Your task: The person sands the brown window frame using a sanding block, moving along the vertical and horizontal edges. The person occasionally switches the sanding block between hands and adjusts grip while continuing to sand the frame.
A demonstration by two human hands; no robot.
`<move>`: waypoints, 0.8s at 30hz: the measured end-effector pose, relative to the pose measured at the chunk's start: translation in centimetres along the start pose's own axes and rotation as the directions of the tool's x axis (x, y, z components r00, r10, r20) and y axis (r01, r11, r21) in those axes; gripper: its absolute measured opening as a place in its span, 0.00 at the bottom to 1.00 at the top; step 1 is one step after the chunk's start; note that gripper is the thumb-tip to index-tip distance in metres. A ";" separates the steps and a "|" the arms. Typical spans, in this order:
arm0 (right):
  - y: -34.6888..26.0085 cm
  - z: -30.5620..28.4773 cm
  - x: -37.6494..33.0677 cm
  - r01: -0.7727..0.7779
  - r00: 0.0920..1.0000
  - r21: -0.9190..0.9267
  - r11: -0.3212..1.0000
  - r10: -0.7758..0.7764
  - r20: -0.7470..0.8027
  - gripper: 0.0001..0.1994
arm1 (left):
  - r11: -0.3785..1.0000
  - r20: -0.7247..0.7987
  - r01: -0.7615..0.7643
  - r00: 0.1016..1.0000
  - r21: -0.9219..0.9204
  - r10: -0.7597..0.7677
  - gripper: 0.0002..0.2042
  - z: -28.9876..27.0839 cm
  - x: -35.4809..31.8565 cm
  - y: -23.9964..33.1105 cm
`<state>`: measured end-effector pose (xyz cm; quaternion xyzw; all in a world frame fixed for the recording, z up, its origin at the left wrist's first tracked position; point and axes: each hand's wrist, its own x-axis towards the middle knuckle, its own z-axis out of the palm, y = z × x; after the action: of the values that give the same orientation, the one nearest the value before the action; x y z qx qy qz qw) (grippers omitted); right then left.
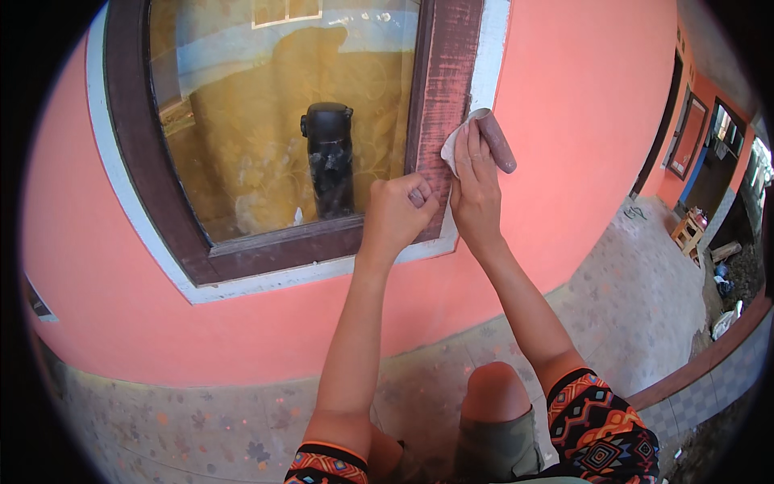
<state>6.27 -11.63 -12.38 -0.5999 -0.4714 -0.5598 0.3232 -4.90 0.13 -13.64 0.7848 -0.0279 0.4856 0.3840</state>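
My right hand (pixel 477 194) presses a sheet of sandpaper (pixel 497 143) to the right upright of the window frame (pixel 445 77), by the edge of its pale border. The sheet's brownish side curls out past my fingers, and its white side shows under them. Scuffed streaks run across the dark brown paint of that upright. My left hand (pixel 393 216) is closed against the lower part of the same upright, beside the glass. Something small and greyish shows between its fingers, too little to name.
The window glass (pixel 242 145) shows reflections, yellowish cloth and a dark cylindrical shape (pixel 330 157). Around the frame runs a pink wall (pixel 580 105). A patterned floor (pixel 234 427) lies below, with a small wooden stool (pixel 688 234) far right.
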 end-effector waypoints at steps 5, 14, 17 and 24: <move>0.9 0.5 0.7 0.001 1.000 -0.024 1.000 -0.001 -0.009 0.36 | 0.999 0.017 0.028 0.999 -0.032 -0.028 0.03 0.0 -0.1 0.1; 1.0 0.0 1.0 0.037 0.999 -0.059 0.998 -0.037 -0.001 0.37 | 1.000 0.008 0.007 1.000 -0.014 -0.007 0.04 0.1 0.0 0.0; 1.2 0.3 1.5 0.022 0.999 -0.052 0.998 -0.023 -0.026 0.37 | 0.998 0.017 0.046 0.999 -0.048 -0.045 0.02 0.1 -0.2 -0.2; 0.2 0.1 0.2 0.036 0.999 -0.053 0.998 -0.035 0.006 0.38 | 0.999 -0.013 -0.001 1.000 -0.032 0.001 0.03 0.3 0.0 -0.5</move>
<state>6.47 -11.58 -12.18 -0.6013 -0.4679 -0.5760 0.2959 -4.53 0.30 -14.01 0.7754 -0.0336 0.4904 0.3964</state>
